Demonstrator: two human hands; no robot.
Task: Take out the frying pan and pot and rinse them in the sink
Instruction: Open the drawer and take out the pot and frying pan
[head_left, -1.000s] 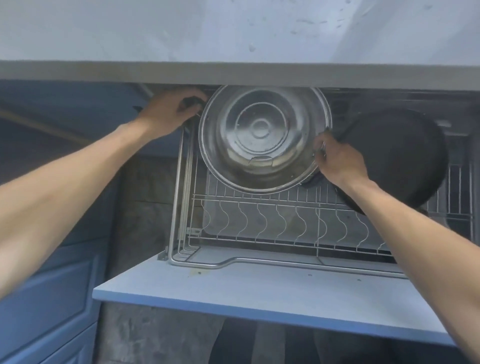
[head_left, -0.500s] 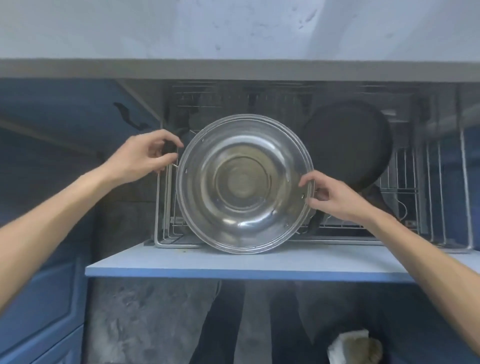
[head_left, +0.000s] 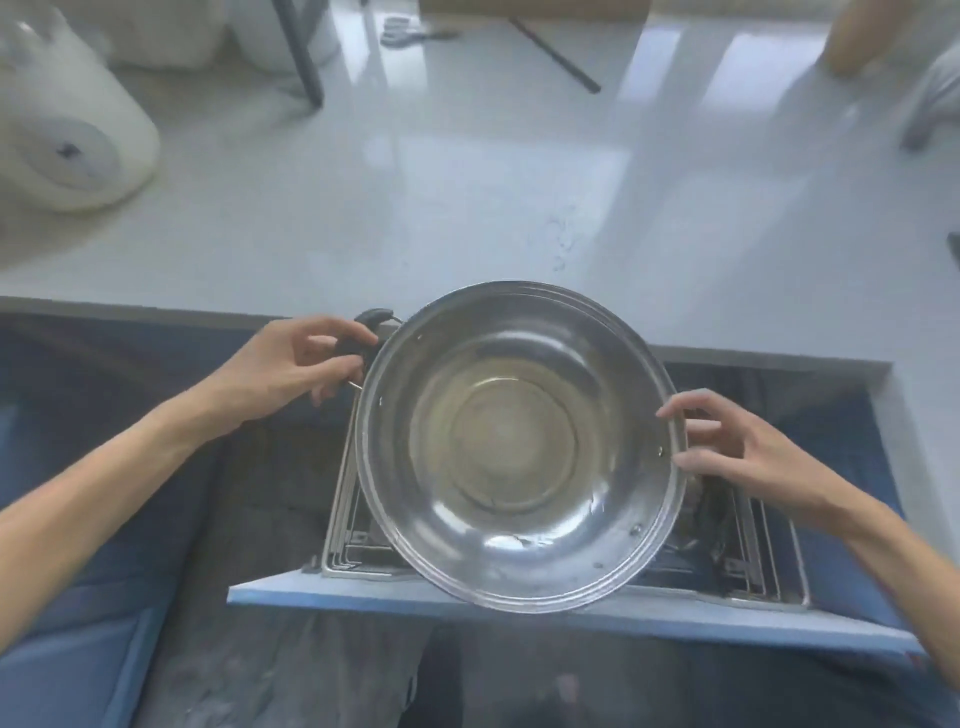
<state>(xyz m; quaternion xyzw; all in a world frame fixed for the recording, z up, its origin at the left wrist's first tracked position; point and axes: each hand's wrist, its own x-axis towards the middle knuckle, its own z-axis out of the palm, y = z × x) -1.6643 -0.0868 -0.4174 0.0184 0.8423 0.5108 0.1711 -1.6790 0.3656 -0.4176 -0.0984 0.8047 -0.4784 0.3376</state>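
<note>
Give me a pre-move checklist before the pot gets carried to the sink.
1. Left hand grips the pot's black handle: ok.
2. Right hand has fingers on the pot rim: ok; whether it grips the other handle: cannot tell.
3. Pot lifted clear of the wire rack: ok.
4. Pot interior free of contents: ok.
5. Countertop ahead open for passage: ok.
6. Sink location and frying pan: cannot tell, not in view.

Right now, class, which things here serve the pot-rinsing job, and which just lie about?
For the job:
steel pot
left hand gripping its black handle
right hand at its rim

Lying about:
white roll
wire rack
grey counter
</note>
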